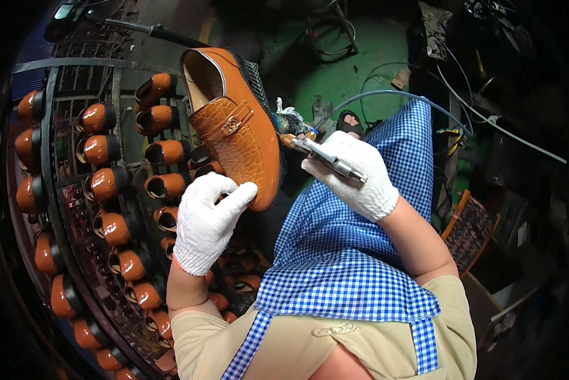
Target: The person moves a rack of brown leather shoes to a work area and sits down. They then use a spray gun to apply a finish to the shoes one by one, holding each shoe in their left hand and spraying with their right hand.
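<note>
A brown leather loafer (243, 139) with a crocodile-textured upper, a metal buckle strap and a dark sole fills the centre, its toe toward me. My left hand (208, 218), in a white knit glove, is closed at the loafer's toe, thumb and fingertips against the leather. What props up the heel end is not clear. My right hand (354, 177), gloved too, is wrapped round a metal spray gun (332, 158) just right of the loafer. The gun's brass-coloured nozzle faces the shoe, apart from it. A blue-grey hose (385, 92) arcs from near the gun to the right.
On the left, a metal rack (51, 126) carries rows of glossy brown shoes (116, 228). A round-framed stool (332, 38) stands on the green floor (284, 69). Cables hang at the right, above a wooden-framed woven seat (471, 228). My blue checked apron (335, 278) covers my lap.
</note>
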Available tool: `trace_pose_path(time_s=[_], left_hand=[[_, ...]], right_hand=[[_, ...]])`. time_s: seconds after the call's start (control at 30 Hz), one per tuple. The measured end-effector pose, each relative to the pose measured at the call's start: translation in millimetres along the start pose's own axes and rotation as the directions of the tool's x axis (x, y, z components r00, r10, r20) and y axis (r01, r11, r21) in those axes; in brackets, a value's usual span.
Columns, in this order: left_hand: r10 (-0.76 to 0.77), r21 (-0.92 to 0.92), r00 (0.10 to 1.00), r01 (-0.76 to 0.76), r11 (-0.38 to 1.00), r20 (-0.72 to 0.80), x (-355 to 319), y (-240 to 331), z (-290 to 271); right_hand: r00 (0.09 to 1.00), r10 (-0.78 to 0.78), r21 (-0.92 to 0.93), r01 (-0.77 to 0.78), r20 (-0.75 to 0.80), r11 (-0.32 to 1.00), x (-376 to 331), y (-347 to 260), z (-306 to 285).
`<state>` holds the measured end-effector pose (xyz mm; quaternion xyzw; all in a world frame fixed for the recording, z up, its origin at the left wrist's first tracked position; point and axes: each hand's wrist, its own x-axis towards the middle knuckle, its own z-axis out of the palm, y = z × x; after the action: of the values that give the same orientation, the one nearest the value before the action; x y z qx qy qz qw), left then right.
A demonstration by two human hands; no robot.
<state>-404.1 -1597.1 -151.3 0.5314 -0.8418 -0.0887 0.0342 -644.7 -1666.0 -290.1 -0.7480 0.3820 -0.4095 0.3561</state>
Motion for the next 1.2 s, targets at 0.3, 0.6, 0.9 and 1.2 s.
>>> trace_pose_path(time_s=[0.3, 0.6, 0.9, 1.2], left_hand=[[0.204, 0.283, 0.962, -0.25, 0.926, 0.18, 36, 2, -11], [0.234, 0.161, 0.941, -0.277, 0.947, 0.244, 68, 3, -8], [0.151, 0.161, 0.975, -0.178, 0.971, 0.165, 97, 11, -2], [-0.038, 0.225, 0.996, 0.019, 0.974, 0.081, 144, 8, 5]], right_hand=[[0.985, 0.021, -0.043, -0.013, 0.173, 0.999, -20, -6, -25], [0.991, 0.023, -0.006, -0.022, 0.135, 1.0, -36, -16, -46], [0.999, 0.039, -0.042, -0.038, 0.016, 0.998, -37, -13, -60], [0.986, 0.018, -0.109, -0.037, -0.168, 0.993, 3, 7, -53]])
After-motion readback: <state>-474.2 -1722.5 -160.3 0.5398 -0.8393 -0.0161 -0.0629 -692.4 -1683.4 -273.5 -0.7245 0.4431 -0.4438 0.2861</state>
